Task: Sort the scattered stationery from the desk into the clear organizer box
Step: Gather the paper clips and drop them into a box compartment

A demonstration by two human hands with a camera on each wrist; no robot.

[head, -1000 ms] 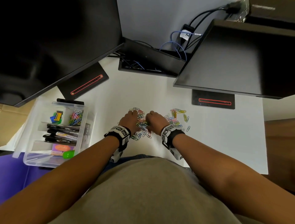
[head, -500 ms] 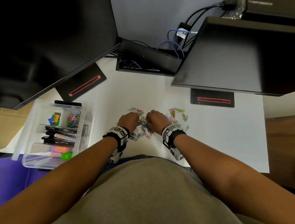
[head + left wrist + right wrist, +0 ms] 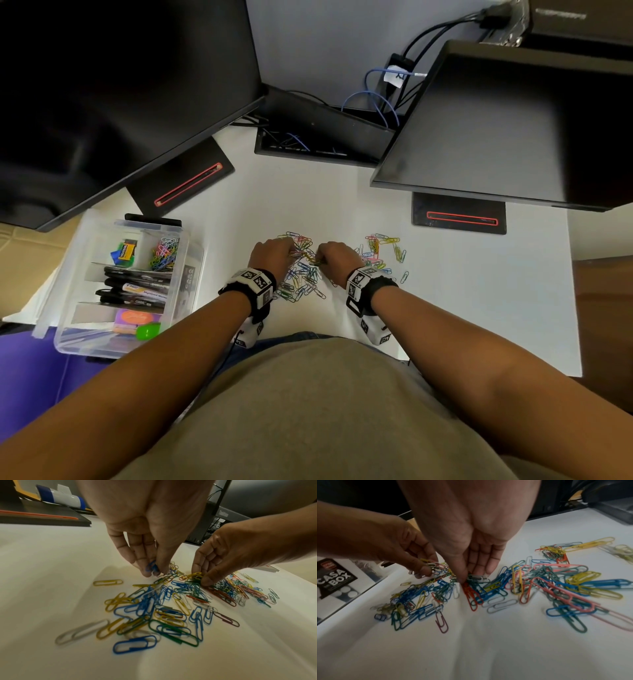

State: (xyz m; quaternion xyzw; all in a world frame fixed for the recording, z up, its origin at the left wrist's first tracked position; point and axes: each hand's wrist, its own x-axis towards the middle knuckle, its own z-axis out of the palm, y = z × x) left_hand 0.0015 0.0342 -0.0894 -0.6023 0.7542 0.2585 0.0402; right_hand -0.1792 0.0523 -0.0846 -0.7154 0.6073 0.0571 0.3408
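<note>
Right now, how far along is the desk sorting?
Done: markers and some paper clips sit in the box. In hand: the left hand and right hand each pinch clips from the pile. Left: most of that pile on the desk.

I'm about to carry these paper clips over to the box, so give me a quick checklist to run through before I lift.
1. Left hand pinches clips: ok, a blue clip sits between its fingertips.
2. Right hand has clips: ok, fingertips are bunched on clips in the paper clip pile.
3. Clear organizer box open: ok, no lid over it.
4. Clip compartment has room: ok, only partly filled.
5. Grips firm enough to carry: cannot tell.
6. Desk cleared of clips: not ok, many are still scattered.
</note>
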